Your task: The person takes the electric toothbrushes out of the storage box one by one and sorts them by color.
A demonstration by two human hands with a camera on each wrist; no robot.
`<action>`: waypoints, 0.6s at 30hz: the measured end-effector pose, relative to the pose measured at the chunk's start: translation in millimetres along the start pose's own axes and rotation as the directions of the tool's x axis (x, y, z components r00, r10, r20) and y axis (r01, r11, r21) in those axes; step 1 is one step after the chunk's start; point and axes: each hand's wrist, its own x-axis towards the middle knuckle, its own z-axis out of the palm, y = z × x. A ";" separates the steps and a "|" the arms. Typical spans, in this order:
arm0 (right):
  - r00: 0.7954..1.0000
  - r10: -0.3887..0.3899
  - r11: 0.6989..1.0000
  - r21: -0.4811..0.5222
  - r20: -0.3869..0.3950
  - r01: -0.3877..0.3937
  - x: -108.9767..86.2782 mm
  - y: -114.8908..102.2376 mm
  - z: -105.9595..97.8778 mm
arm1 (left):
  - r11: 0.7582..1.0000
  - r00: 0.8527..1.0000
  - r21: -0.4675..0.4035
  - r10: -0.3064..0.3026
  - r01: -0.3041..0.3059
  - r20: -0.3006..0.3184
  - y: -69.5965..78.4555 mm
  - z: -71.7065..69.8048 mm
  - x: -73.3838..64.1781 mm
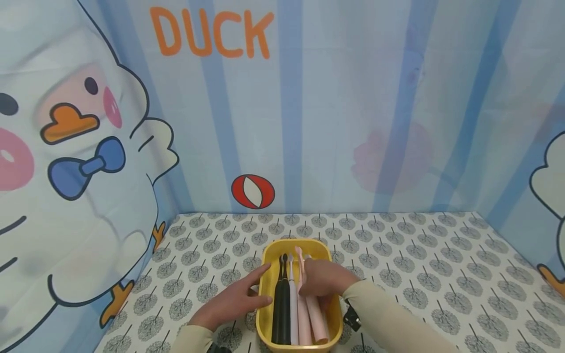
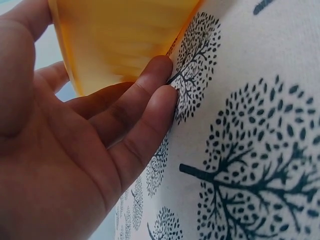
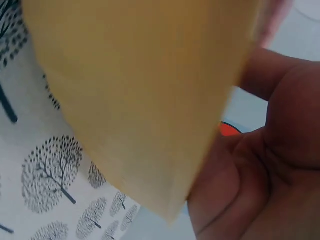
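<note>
A yellow plastic bin [image 1: 275, 249] holds several electric toothbrushes lying lengthwise. Two black toothbrushes [image 1: 284, 314] lie on the left, beside a pale lavender-white toothbrush [image 1: 293, 309]. Right of that is a pink toothbrush [image 1: 303, 323], and a second pink toothbrush [image 1: 316, 321] slants under my right hand [image 1: 327, 277]. That hand reaches over the right rim and grips the slanted pink one from above, its fingertips partly hidden inside. Outside the bin, my left hand [image 1: 234, 301] rests spread against the left wall [image 2: 115, 40], fingers extended.
The table is covered by a white cloth [image 1: 397, 260] with a dark tree print. Behind it hangs a blue-striped curtain [image 1: 335, 122] with "DUCK" lettering and a large cartoon duck [image 1: 110, 196] at the left.
</note>
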 end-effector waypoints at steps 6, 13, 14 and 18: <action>0.999 -0.022 0.994 0.105 0.041 0.018 0.6 3.8 -5.1 | 1.000 1.000 -0.006 -0.005 0.005 -0.007 -1.0 0.4 0.5; 0.997 -0.078 0.965 0.255 0.029 0.068 -0.2 7.0 -10.9 | 1.000 1.000 -0.003 -0.020 0.020 -0.005 -1.6 0.7 0.7; 0.996 -0.086 0.958 0.278 0.027 0.075 -0.4 6.9 -12.2 | 1.000 1.000 0.000 -0.024 0.024 -0.005 -1.3 0.6 0.7; 0.996 -0.089 0.926 0.369 0.016 0.077 -3.5 5.8 -19.6 | 0.999 0.999 0.007 -0.037 0.037 -0.009 -0.2 0.1 0.7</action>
